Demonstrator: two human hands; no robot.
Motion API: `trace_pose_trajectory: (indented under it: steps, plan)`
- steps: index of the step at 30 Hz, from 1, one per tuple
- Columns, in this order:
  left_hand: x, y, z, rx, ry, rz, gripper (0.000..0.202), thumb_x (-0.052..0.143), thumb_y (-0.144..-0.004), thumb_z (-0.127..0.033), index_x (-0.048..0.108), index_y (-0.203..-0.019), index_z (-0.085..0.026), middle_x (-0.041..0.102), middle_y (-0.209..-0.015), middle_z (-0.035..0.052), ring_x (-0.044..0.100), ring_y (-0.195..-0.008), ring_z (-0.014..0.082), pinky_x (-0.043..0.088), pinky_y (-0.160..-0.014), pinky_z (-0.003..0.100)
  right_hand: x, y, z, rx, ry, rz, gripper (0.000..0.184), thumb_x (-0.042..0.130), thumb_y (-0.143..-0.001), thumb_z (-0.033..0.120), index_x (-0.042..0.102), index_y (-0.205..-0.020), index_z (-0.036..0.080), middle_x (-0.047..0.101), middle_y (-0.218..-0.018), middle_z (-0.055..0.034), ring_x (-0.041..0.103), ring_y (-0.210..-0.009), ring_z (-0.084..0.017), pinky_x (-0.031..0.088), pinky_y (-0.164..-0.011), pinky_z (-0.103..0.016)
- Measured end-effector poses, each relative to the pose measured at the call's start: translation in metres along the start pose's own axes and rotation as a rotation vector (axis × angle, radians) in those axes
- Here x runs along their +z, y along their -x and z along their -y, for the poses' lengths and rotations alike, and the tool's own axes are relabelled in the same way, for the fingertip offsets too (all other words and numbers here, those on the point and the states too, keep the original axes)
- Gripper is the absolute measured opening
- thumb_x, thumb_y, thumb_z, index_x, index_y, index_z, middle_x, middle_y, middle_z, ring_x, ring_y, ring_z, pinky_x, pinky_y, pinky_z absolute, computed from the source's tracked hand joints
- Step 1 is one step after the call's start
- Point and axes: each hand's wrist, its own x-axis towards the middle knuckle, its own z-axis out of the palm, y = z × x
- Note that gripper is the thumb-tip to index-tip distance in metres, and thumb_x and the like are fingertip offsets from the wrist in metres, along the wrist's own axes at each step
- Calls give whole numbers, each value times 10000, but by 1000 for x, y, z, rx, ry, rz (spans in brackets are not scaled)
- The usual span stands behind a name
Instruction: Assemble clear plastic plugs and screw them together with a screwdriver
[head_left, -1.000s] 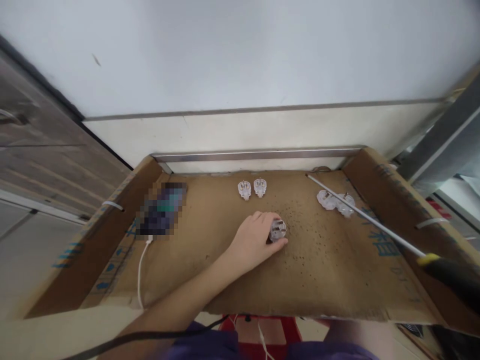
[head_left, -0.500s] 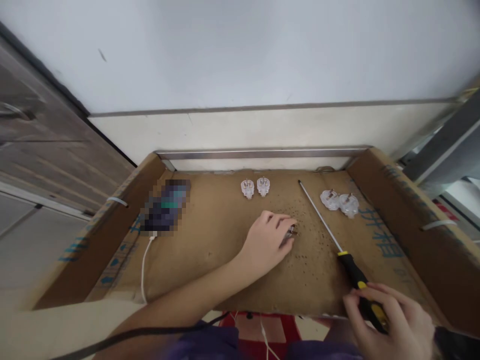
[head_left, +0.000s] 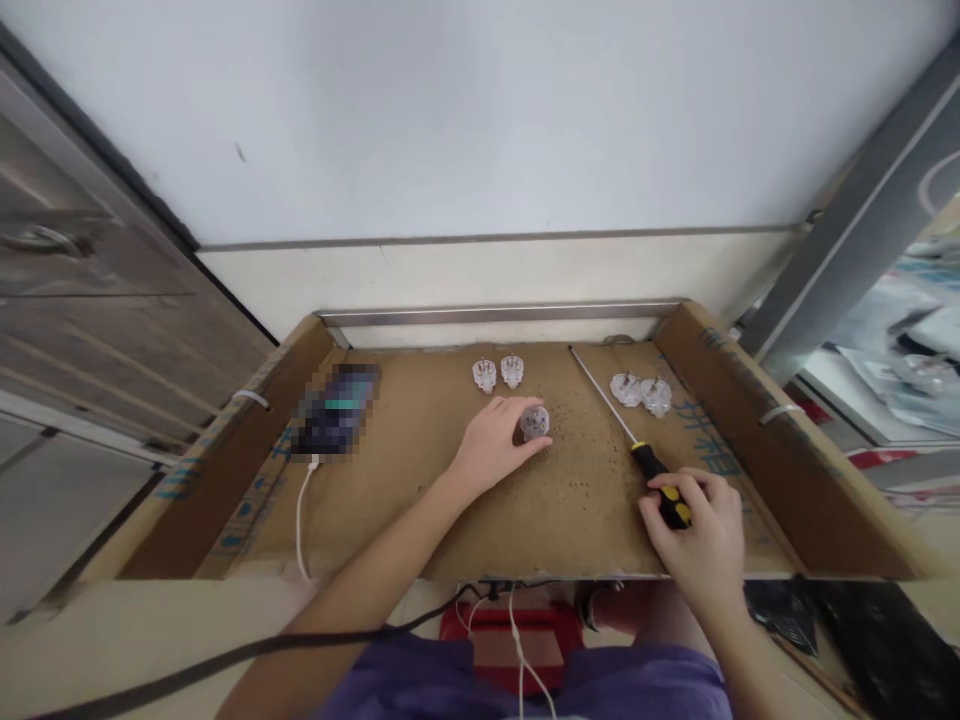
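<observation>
My left hand (head_left: 491, 447) rests on the cardboard tray's floor (head_left: 525, 500) and pinches a clear plastic plug (head_left: 535, 422) between thumb and fingers. My right hand (head_left: 697, 530) is wrapped round the black and yellow handle of a long screwdriver (head_left: 634, 445), whose thin metal shaft lies slanting toward the tray's far edge. Two clear plugs (head_left: 498, 373) lie side by side beyond my left hand. Another pair of clear plugs (head_left: 641, 391) lies just right of the screwdriver shaft.
A blurred dark device (head_left: 337, 420) with a white cable (head_left: 300, 520) lies at the tray's left. Cardboard walls (head_left: 742, 400) rise on both sides. A wooden cabinet (head_left: 90, 300) stands left, a white wall behind, a grey post (head_left: 847, 240) right.
My right hand brought the screwdriver in from the right and lowered it onto the tray, its shaft swinging left. My left hand shifted slightly while turning the plug. The camera view moved.
</observation>
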Motion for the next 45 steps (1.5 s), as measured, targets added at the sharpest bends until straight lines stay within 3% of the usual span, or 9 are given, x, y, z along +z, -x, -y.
trace_pose_trajectory:
  steps: [7,15,24,28,31,36,45]
  plan:
    - [-13,0,7,-40,5,-46,465,560,-813,-428,484,-1230,-237,561,-1254,18,483,-1147,216,380,-988,382,0,3,0,20,-9,0,88,525,-752,245,584,-768,181,503,-847,-50,468,-820,-171,358,-750,-297]
    - [-6,0,13,16,-45,47,263,576,-798,-349,614,-1041,-257,647,-1124,-23,551,-1049,187,408,-923,353,1,3,1,28,7,-14,97,525,-755,252,588,-770,179,503,-843,-48,469,-816,-172,372,-754,-299]
    - [10,-53,25,187,-319,-19,298,418,-884,-316,567,-1109,-189,537,-1273,63,418,-1213,221,297,-1040,401,0,3,0,-2,3,-35,114,535,-759,264,595,-766,168,515,-847,-62,483,-816,-183,377,-738,-312]
    - [11,-64,37,112,-351,-112,331,431,-878,-333,537,-1153,-185,480,-1330,81,368,-1263,221,185,-1105,413,0,1,2,-8,10,-41,123,538,-765,272,596,-752,164,514,-831,-63,483,-797,-180,377,-726,-311]
    - [3,-63,46,13,-339,-159,466,443,-870,-420,449,-1274,-187,411,-1384,102,339,-1283,246,204,-1089,429,-1,1,3,-8,14,-38,133,537,-770,281,599,-755,165,516,-840,-64,480,-783,-175,377,-723,-308]
    - [-8,-61,52,-72,-229,-63,404,406,-892,-451,500,-1227,-245,534,-1266,40,438,-1179,225,314,-1005,396,-1,1,3,-4,17,-40,142,534,-775,292,598,-756,167,519,-852,-66,482,-784,-174,376,-731,-310]
    - [-1,-60,46,-110,-249,-43,375,388,-900,-414,500,-1199,-217,601,-1133,44,505,-1039,234,382,-887,385,-1,2,3,2,23,-38,160,528,-778,306,602,-763,165,522,-852,-73,483,-798,-181,378,-729,-319]
